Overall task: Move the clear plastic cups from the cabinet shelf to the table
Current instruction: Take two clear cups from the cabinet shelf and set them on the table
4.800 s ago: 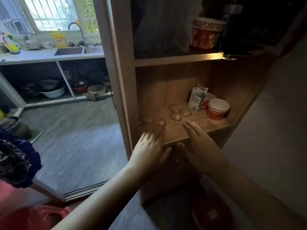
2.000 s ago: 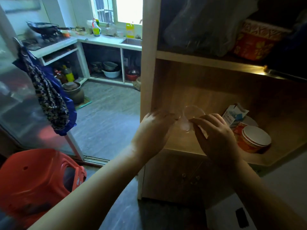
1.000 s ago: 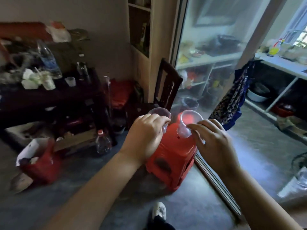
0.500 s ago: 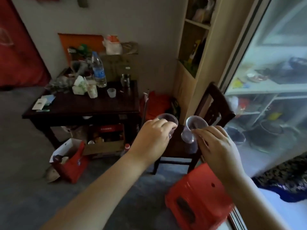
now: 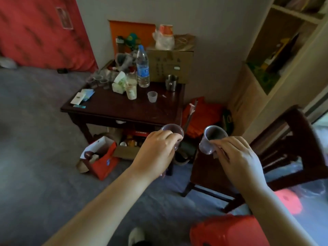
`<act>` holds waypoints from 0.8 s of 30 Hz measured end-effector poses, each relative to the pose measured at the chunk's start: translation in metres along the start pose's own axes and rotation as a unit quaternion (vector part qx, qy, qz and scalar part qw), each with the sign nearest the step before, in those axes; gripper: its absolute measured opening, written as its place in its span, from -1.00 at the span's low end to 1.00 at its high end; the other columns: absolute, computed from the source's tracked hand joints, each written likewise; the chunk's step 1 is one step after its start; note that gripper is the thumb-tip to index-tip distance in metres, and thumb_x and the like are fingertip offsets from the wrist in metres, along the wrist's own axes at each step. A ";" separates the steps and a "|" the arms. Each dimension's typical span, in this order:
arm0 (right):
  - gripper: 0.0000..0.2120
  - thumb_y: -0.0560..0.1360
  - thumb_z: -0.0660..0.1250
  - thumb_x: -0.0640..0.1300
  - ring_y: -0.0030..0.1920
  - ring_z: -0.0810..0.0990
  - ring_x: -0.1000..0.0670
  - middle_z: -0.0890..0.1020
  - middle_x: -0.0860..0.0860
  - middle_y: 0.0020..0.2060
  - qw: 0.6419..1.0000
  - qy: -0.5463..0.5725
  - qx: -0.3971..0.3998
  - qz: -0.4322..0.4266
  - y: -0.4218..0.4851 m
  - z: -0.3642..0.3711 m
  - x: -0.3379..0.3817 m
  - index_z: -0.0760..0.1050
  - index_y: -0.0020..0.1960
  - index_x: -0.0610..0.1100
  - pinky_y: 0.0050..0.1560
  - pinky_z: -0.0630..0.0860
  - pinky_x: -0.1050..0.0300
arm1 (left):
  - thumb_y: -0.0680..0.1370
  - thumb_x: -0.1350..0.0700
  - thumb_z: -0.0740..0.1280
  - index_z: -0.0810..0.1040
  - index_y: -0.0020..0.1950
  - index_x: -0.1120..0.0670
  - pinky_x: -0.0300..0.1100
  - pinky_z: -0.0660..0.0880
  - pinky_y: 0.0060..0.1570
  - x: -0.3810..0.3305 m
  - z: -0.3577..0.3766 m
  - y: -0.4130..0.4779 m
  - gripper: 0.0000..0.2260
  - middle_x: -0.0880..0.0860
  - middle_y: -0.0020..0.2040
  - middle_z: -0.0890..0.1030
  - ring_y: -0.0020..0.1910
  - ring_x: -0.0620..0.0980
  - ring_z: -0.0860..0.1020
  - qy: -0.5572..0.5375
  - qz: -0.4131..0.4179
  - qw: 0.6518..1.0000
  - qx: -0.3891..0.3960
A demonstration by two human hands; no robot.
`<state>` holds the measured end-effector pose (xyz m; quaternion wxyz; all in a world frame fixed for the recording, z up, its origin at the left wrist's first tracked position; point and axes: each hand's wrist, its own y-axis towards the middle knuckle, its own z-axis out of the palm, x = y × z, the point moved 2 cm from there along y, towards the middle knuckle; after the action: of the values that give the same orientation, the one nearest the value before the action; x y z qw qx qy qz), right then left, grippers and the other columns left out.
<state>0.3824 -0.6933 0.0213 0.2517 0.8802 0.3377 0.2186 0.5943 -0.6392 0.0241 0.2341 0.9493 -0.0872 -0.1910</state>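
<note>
- Nearest, at lower right, is a red stool (image 5: 229, 229). The tip of a shoe (image 5: 136, 235) shows on the grey floor beside it.
- The left hand (image 5: 156, 151) has its fingers curled round the left cup (image 5: 172, 130), a clear one held upright.
- The right hand (image 5: 237, 160) pinches the right cup (image 5: 210, 139), which tilts so its mouth faces the viewer.
- Both cups are in the air, apart from each other and still short of the table (image 5: 124, 105).
- Two seconds ago the hands were at the cabinet shelf. The view has since swung into the room, and the table now lies straight ahead, nearer than half a second ago. The carry looks almost over, and setting the cups down remains.
- A dark chair (image 5: 292, 139) stands just right of the hands, near the table's right corner. It may crowd the approach.
- A red bag (image 5: 101, 157) and boxes lie on the floor under the table's near edge.
- The table's near half is bare dark wood.
- Farther back stand a lone cup (image 5: 152, 96), a bottle (image 5: 142, 66) and a mug (image 5: 171, 82). More clear cups (image 5: 99, 80) cluster at the far left.
</note>
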 end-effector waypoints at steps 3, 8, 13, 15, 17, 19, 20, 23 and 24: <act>-0.80 0.45 0.38 -0.25 -0.03 0.53 -0.04 0.63 -0.01 -0.06 0.999 0.010 0.032 -0.013 0.029 0.031 -0.001 0.59 0.07 -0.16 -0.02 0.46 0.17 | 0.39 0.35 0.36 0.56 0.09 0.11 -0.15 0.42 -0.01 0.036 0.008 0.018 -0.69 0.04 -0.07 0.63 -0.04 0.03 0.56 0.009 -0.006 1.000 0.003; -0.78 0.44 0.37 -0.23 -0.03 0.55 -0.05 0.63 -0.01 -0.06 0.998 0.009 0.063 -0.024 0.081 0.089 -0.009 0.59 0.08 -0.15 -0.07 0.56 0.09 | 0.39 0.35 0.37 0.56 0.10 0.13 -0.06 0.48 -0.04 0.098 0.027 0.064 -0.69 0.06 -0.07 0.63 -0.06 0.07 0.58 0.016 0.002 1.000 0.021; -0.76 0.43 0.37 -0.25 -0.03 0.54 -0.04 0.64 -0.01 -0.05 0.997 -0.008 0.083 -0.001 0.149 0.153 -0.025 0.58 0.10 -0.15 -0.09 0.54 0.14 | 0.42 0.34 0.36 0.56 0.12 0.13 -0.04 0.48 -0.04 0.178 0.046 0.124 -0.70 0.07 -0.06 0.64 -0.05 0.08 0.58 0.013 0.017 0.999 0.038; -0.75 0.42 0.38 -0.28 -0.02 0.55 -0.05 0.64 -0.01 -0.04 0.995 -0.004 0.094 0.022 0.177 0.179 -0.027 0.58 0.10 -0.16 -0.11 0.57 0.10 | 0.42 0.33 0.36 0.56 0.13 0.13 -0.04 0.49 -0.06 0.212 0.052 0.145 -0.70 0.07 -0.06 0.64 -0.05 0.08 0.58 0.008 0.023 0.998 0.050; -0.74 0.42 0.39 -0.32 -0.02 0.56 -0.06 0.64 -0.01 -0.03 0.994 0.008 0.100 0.048 0.202 0.204 -0.028 0.59 0.10 -0.16 -0.13 0.58 0.06 | 0.42 0.32 0.36 0.55 0.13 0.12 -0.04 0.50 -0.07 0.244 0.059 0.163 -0.70 0.06 -0.05 0.64 -0.05 0.07 0.58 0.007 0.029 0.998 0.063; -0.73 0.41 0.39 -0.35 -0.03 0.56 -0.07 0.64 0.00 -0.05 0.992 0.019 0.105 0.062 0.222 0.228 -0.026 0.59 0.09 -0.16 -0.13 0.57 0.05 | 0.42 0.32 0.36 0.54 0.14 0.11 -0.05 0.49 -0.07 0.272 0.068 0.177 -0.70 0.05 -0.04 0.64 -0.04 0.06 0.58 0.002 0.031 0.996 0.080; -0.73 0.41 0.39 -0.35 -0.03 0.56 -0.07 0.64 0.00 -0.05 0.992 0.022 0.110 0.065 0.231 0.239 -0.026 0.59 0.08 -0.15 -0.13 0.56 0.06 | 0.42 0.32 0.36 0.54 0.14 0.11 -0.06 0.49 -0.07 0.284 0.073 0.183 -0.69 0.05 -0.04 0.64 -0.04 0.06 0.58 -0.002 0.029 0.996 0.089; -0.74 0.41 0.38 -0.35 -0.01 0.56 -0.08 0.64 -0.01 -0.06 0.989 0.028 0.124 0.080 0.251 0.270 -0.031 0.59 0.08 -0.16 -0.10 0.56 0.05 | 0.41 0.35 0.36 0.54 0.14 0.12 -0.03 0.50 -0.07 0.312 0.090 0.198 -0.67 0.07 -0.03 0.63 -0.03 0.08 0.58 -0.020 0.026 0.993 0.117; -0.73 0.41 0.38 -0.35 -0.01 0.56 -0.08 0.64 -0.02 -0.06 0.988 0.028 0.129 0.085 0.256 0.278 -0.033 0.59 0.08 -0.16 -0.09 0.56 0.04 | 0.40 0.36 0.36 0.53 0.15 0.12 -0.02 0.52 -0.07 0.319 0.096 0.202 -0.66 0.08 -0.04 0.63 -0.03 0.09 0.58 -0.027 0.025 0.991 0.126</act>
<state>0.6385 -0.9636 -0.0512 0.1070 0.9245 0.2938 0.2180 0.8308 -0.9369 -0.0603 0.1152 0.9632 -0.1409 -0.1978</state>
